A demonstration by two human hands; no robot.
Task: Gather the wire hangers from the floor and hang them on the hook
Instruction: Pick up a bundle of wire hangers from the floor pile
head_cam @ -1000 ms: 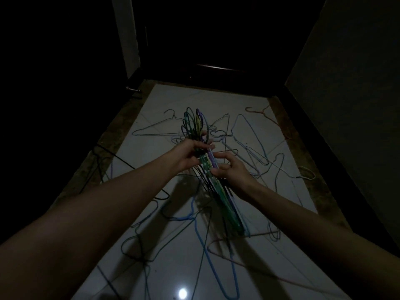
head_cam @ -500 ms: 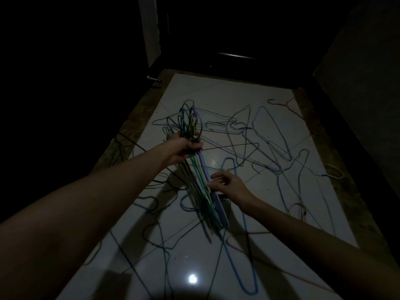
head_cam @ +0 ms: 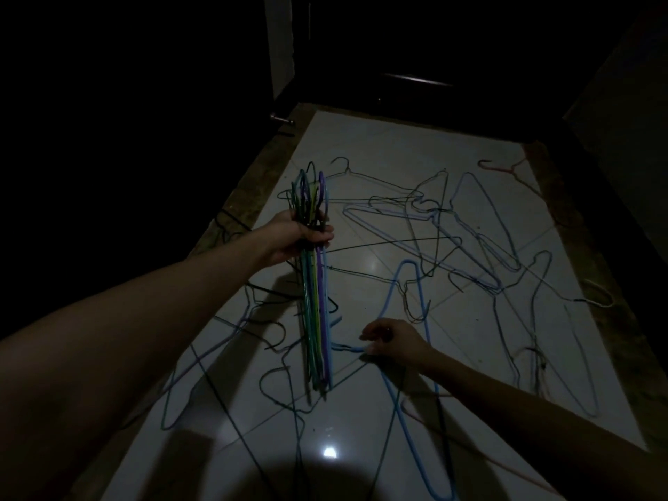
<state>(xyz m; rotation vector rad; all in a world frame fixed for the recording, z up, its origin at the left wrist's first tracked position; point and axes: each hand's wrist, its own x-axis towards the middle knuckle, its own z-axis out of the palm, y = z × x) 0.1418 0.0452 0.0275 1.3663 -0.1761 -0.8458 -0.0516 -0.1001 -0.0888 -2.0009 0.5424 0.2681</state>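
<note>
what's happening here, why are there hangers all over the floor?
A person is collecting wire hangers off a tiled floor in a dim room. The left hand grips a bundle of coloured hangers near their hooks. The right hand is down at the floor, fingers at the hook end of a light blue hanger. Many loose hangers lie scattered. No hanging hook is in view.

left hand grips bundle of hangers, hooks up | right hand pinches blue hanger lying on floor | loose hangers scattered over tiles | dim light
</note>
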